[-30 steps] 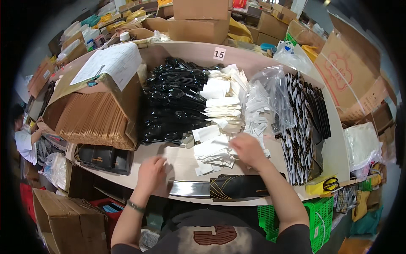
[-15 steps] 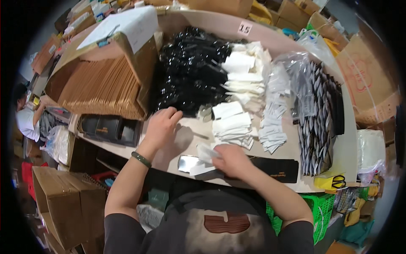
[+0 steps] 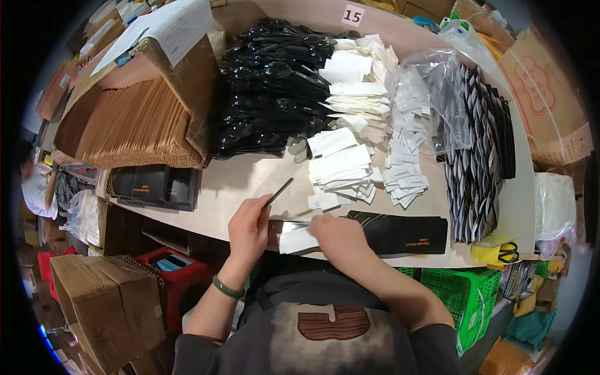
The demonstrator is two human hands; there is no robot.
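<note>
My left hand [image 3: 249,226] is closed on a thin dark stick-shaped piece [image 3: 279,192], which tilts up and to the right above the table. At the table's front edge, my right hand [image 3: 340,239] has its fingers curled on a flat white paper packet [image 3: 296,240]. That packet lies over the left end of a long black printed sleeve [image 3: 406,234]. A shiny silvery strip shows beside the packet, partly under my fingers. Beyond my hands are a heap of glossy black wrapped pieces [image 3: 269,94] and stacks of white packets [image 3: 340,165].
A carton [image 3: 200,94] of brown sleeves stands at the left, with black printed boxes [image 3: 150,187] below it. Small white slips [image 3: 406,178], clear bags [image 3: 444,69] and a row of black-and-silver pouches [image 3: 472,156] line the right. Black-handled scissors [image 3: 507,253] lie at the right corner.
My left hand has come back from the black heap toward me, now with the thin dark piece in it. The white packet under my right hand has settled flatter over the black sleeve.
</note>
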